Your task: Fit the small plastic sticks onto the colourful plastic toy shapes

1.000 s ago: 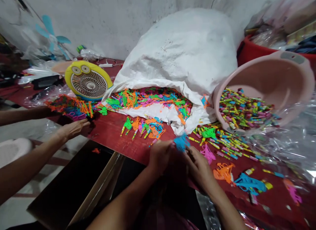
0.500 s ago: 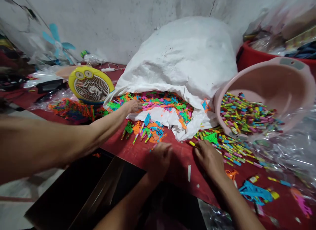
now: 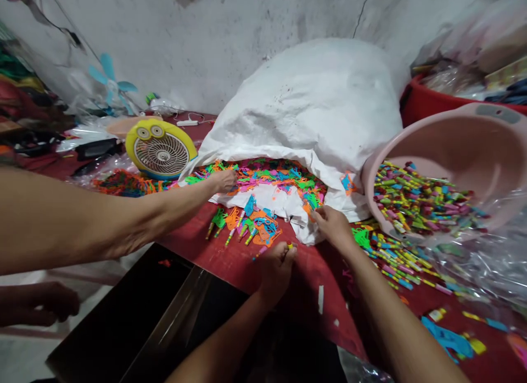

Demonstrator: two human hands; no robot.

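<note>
Far left, a co-worker's arm crosses the table; its hand rests on the near edge of the spill of coloured plastic toy pieces at the mouth of the white woven sack. Behind that arm stands a yellow desk fan. Just ahead of the person's left hand lies a small heap of orange, green and blue toy pieces with stick-like parts, long axes running roughly away from the table edge. Left hand: resting on the red table, fingertips pressed together on a small yellow-tipped stick piece; exactly how much of it is pinched cannot be made out. Right hand: farther forward, fingers curled, tips touching the folded sack edge where the loose pieces end; whether anything is pinched there I cannot tell. Relation noted: the sack's spill lies ahead and slightly left of the right hand, touching its fingertips, so the right hand is the nearer to it; the left hand is nearer the small heap. Right of the right hand, green and mixed stick pieces are strewn on the table, below a tilted pink basin holding more. A blue toy piece lies well apart, near right.
</note>
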